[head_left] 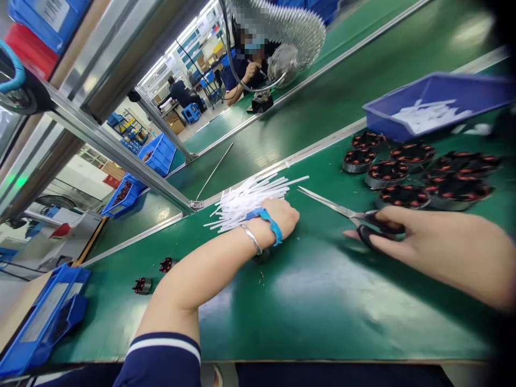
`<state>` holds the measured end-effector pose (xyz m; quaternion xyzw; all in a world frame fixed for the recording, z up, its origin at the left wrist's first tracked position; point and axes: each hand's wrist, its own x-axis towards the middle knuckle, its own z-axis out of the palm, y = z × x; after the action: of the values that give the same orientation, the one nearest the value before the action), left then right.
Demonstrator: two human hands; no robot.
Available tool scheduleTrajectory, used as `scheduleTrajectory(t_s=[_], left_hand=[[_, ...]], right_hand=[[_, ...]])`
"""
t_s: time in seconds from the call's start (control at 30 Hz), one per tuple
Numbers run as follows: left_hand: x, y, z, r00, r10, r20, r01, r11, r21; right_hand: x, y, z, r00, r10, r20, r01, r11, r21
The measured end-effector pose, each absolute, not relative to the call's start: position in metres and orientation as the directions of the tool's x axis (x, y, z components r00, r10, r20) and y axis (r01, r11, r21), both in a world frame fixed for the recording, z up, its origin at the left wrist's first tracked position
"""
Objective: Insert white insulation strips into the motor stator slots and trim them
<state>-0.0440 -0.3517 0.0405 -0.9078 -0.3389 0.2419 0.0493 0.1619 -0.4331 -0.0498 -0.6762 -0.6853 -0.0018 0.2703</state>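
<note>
My left hand (282, 216) reaches over the right side of a loose pile of thin white strips (245, 198) on the green bench. Its back faces me and hides its fingers, so I cannot see whether any strip is in them. A blue band (271, 223) and a silver bangle (252, 240) circle that wrist. In my right hand (439, 247) is a pair of scissors (352, 215), with thumb and fingers in the black handles. The scissor blades lie almost together, pointing left toward the strips.
Several black-and-orange wound motor cores (403, 196) sit at the right, before a purple bin (435, 126) of white pieces. Two smaller cores (142, 286) stand left of my arm. An aluminium post (133, 161) rises at the back left. A co-worker (245, 75) sits across the bench.
</note>
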Motion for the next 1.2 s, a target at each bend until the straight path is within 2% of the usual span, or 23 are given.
scheduleTrajectory(t_s=[0.07, 0.1, 0.17, 0.23, 0.33, 0.43, 0.53, 0.63, 0.7, 0.83, 0.93, 1.0, 1.03, 1.1, 1.2], left_hand=[[-0.044, -0.348, 0.035, 0.690, 0.638, -0.341, 0.629, -0.762, -0.154], [-0.047, -0.346, 0.031, 0.716, 0.646, -0.265, 0.659, -0.750, -0.047], [-0.054, -0.344, 0.023, 0.722, 0.688, -0.077, 0.682, -0.688, 0.247], [-0.060, -0.344, 0.011, 0.676, 0.736, 0.035, 0.632, -0.603, 0.487], [-0.069, -0.347, -0.003, 0.630, 0.775, 0.056, 0.574, -0.512, 0.639], [-0.083, -0.351, 0.001, 0.651, 0.758, 0.038, 0.569, -0.521, 0.636], [-0.103, -0.353, 0.019, 0.620, 0.784, 0.021, 0.664, -0.539, 0.518], [-0.117, -0.356, 0.038, 0.569, 0.814, -0.115, 0.771, -0.480, 0.419], [-0.121, -0.363, 0.046, 0.558, 0.806, -0.199, 0.815, -0.486, 0.316], [-0.124, -0.390, 0.053, 0.528, 0.796, -0.296, 0.838, -0.546, 0.025], [-0.130, -0.405, 0.050, 0.466, 0.833, -0.299, 0.867, -0.498, -0.037], [-0.137, -0.406, 0.046, 0.458, 0.832, -0.312, 0.882, -0.468, 0.046], [-0.141, -0.406, 0.044, 0.471, 0.823, -0.318, 0.881, -0.455, 0.127], [-0.147, -0.405, 0.037, 0.501, 0.820, -0.276, 0.843, -0.390, 0.370], [-0.148, -0.411, 0.015, 0.475, 0.875, -0.097, 0.600, -0.241, 0.763]], right_hand=[[0.159, -0.435, -0.039, 0.101, 0.921, 0.377, 0.887, 0.088, -0.453], [0.160, -0.435, -0.035, 0.138, 0.913, 0.383, 0.865, 0.078, -0.496], [0.163, -0.434, -0.030, 0.208, 0.894, 0.396, 0.827, 0.055, -0.560], [0.166, -0.433, -0.030, 0.234, 0.887, 0.398, 0.799, 0.057, -0.599], [0.166, -0.433, -0.032, 0.212, 0.897, 0.387, 0.784, 0.080, -0.616], [0.164, -0.435, -0.031, 0.192, 0.906, 0.376, 0.788, 0.085, -0.609], [0.162, -0.436, -0.030, 0.202, 0.913, 0.354, 0.782, 0.067, -0.620], [0.161, -0.436, -0.032, 0.180, 0.916, 0.359, 0.767, 0.097, -0.634], [0.160, -0.436, -0.035, 0.141, 0.916, 0.375, 0.759, 0.143, -0.635], [0.158, -0.435, -0.039, 0.088, 0.926, 0.366, 0.754, 0.178, -0.632], [0.157, -0.435, -0.038, 0.064, 0.933, 0.355, 0.761, 0.185, -0.622], [0.157, -0.434, -0.037, 0.041, 0.934, 0.354, 0.766, 0.199, -0.612], [0.157, -0.434, -0.037, 0.033, 0.934, 0.357, 0.766, 0.205, -0.609], [0.157, -0.434, -0.037, 0.038, 0.931, 0.362, 0.763, 0.207, -0.612], [0.158, -0.435, -0.036, 0.080, 0.929, 0.361, 0.750, 0.182, -0.636]])
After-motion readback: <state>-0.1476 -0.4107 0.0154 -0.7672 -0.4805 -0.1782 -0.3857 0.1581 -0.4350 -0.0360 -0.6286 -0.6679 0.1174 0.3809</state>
